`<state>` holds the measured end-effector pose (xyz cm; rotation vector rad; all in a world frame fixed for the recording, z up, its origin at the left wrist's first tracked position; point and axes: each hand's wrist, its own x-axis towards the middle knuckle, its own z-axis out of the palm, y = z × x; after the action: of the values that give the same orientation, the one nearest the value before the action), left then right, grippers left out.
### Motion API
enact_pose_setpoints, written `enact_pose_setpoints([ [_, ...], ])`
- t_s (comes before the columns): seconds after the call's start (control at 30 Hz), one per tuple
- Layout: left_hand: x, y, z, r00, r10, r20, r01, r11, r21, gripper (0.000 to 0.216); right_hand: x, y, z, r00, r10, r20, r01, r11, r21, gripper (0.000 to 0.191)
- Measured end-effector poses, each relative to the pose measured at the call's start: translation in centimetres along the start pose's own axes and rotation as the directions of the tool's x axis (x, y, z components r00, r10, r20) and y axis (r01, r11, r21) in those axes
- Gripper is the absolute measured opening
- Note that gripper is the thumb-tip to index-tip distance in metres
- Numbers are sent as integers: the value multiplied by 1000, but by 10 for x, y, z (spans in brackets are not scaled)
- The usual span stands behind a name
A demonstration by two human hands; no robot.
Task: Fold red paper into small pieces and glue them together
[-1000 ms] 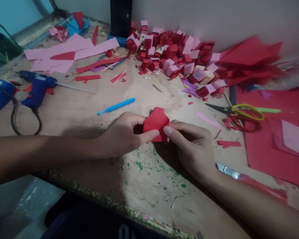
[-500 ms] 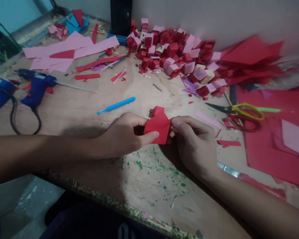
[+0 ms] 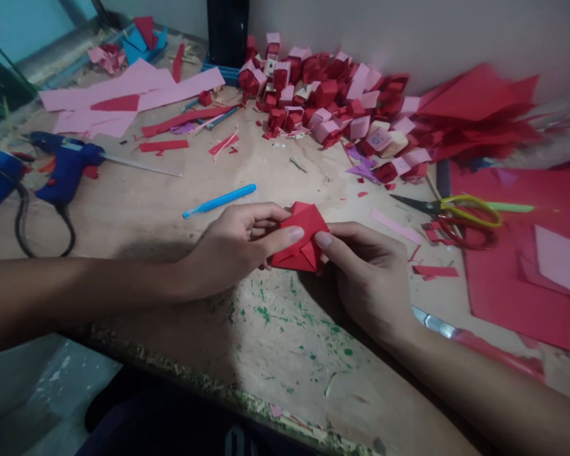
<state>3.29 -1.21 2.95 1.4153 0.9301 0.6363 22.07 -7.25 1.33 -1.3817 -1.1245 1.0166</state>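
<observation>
Left hand (image 3: 237, 246) and right hand (image 3: 373, 272) pinch a folded red paper piece (image 3: 310, 221); a slim blue stick (image 3: 219, 201) lies beyond the left hand, yellow-and-red-handled scissors (image 3: 439, 206) beyond the right

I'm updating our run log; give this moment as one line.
left hand: holds folded red paper | right hand: holds its edge | left: glue gun | right: scissors

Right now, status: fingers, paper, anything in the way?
Left fingers, right fingers: both gripping folded red paper. Near side creased. No obstruction seen; knife beside right forearm.
</observation>
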Motion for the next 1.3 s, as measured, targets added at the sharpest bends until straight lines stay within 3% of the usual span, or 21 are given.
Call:
enact_pose_setpoints([
  [0.23,1,-12,-1,998,18,-54,-18,1000,3,19,-1,-1,1,1000,5,-1,-5,1000,-2,12],
  [0.47,-1,-7,1,992,31,-124,-27,999,33,25,-1,3,0,1000,-14,-21,14,1000,-20,10],
  [0.73,-3,-5,-3,990,113,-85,-113,994,1,19,-1,3,-1,993,-119,-26,117,991,-67,18],
  [0.97,-1,-7,-3,987,140,-77,-139,990,22,17,-3,5,-2,992,-130,-5,129,986,-102,16],
  [1.1,0,-11,1,985,135,-112,-133,991,22,16,-4,4,-3,993,-110,39,110,994,-14,15],
  [1.3,-2,-13,3,980,177,-92,-173,984,52,23,-2,-8,4,996,-31,89,41,993,-113,11],
])
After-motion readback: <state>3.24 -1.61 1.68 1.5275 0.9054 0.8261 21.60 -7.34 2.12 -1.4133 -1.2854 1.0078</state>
